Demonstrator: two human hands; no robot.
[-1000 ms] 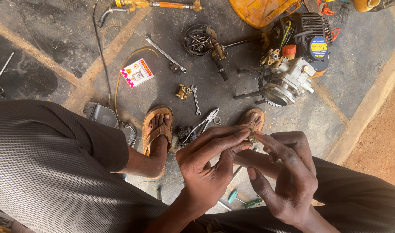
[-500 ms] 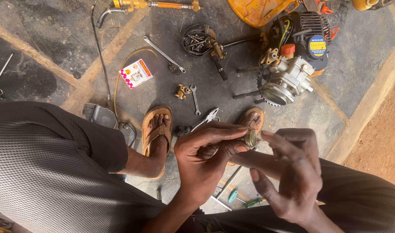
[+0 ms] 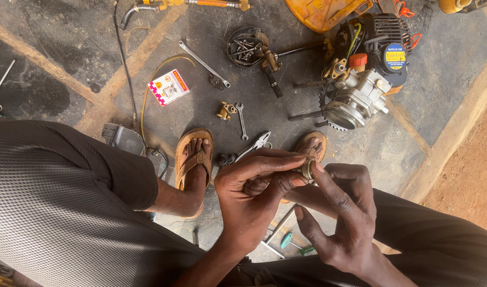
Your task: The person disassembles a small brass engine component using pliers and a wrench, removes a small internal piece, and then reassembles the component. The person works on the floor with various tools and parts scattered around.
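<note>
One head-worn camera looks almost straight down from above the seated person's lap, close over the left hand point(image 3: 254, 191) and right hand point(image 3: 341, 212), which fill the lower centre. The concrete floor point(image 3: 68, 69) lies farther below, with the small engine point(image 3: 360, 79) near the top edge.

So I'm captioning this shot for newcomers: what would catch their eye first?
The two hands at centre: the left hand and right hand pinch a small ring-shaped metal part between their fingertips. Next, the small engine on the floor at upper right, with wrenches and loose parts scattered to its left.
</note>
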